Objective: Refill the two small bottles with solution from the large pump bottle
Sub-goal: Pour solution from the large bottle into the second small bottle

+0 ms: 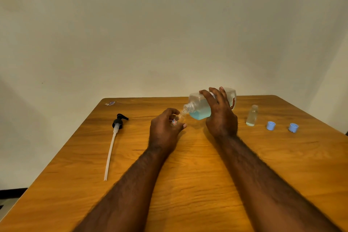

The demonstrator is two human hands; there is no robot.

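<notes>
Orange-brown wooden table: bears all items. Large clear plastic bottle part-filled with blue liquid: tipped on its side (pump removed), grasped from above by right hand, open neck touching the mouth of the small clear labelled bottle clutched in left hand. Black pump head with long white tube: lying well left. Second small clear bottle: upright, uncapped, right of hands. Two light-blue plastic caps: further right

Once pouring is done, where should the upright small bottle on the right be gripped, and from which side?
Grip the small bottle around its straight clear body, below the narrow neck, coming from its near side. It stands upright and uncapped with liquid inside, so a level side grip keeps it from spilling.
</notes>
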